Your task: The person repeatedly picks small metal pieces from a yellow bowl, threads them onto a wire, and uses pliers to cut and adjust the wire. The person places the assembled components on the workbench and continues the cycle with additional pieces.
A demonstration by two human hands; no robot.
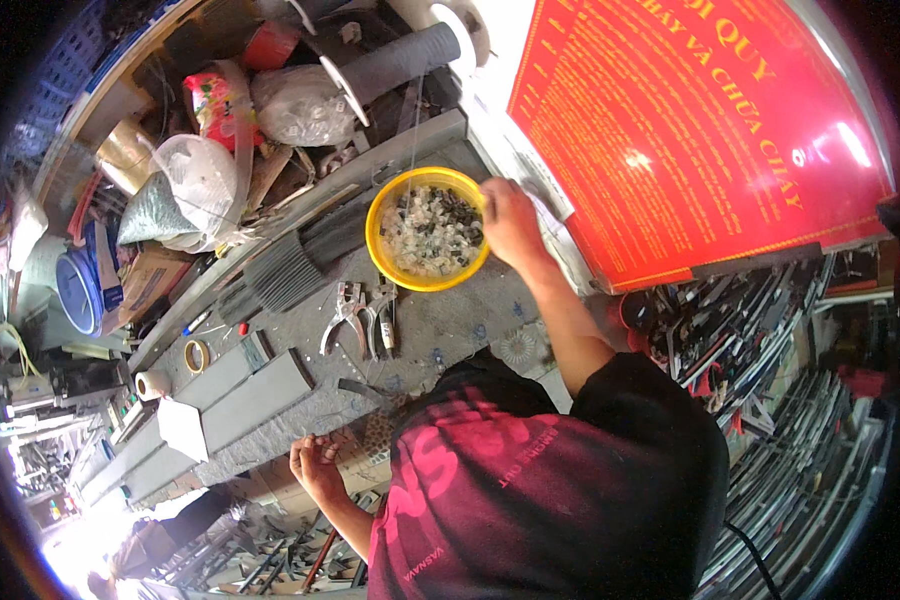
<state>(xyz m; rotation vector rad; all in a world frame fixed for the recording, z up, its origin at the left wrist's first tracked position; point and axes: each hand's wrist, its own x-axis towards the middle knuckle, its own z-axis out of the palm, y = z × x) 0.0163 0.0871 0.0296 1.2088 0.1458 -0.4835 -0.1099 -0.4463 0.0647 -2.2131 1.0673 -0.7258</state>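
Observation:
A round yellow basin (377, 250) stands on the grey workbench (450, 335), filled with many small clear and dark pieces (432, 230). My right hand (511, 222) is closed on the basin's right rim, the arm stretched out from the right. My left hand (315, 466) hovers by the bench's near edge with its fingers loosely bent and apart, and I see nothing in it. Between the two hands lie pliers (344, 318) and a second hand tool (374, 318) with grey handles, beside a small white and dark tube (387, 335).
Long grey profiles (255, 385), a tape roll (197, 356) and a white sheet (182, 428) lie along the bench to the left. Plastic bags (305, 105) and a thread spool (405, 62) fill the back. A red board (700, 140) and racks of metal bars (790, 470) stand right.

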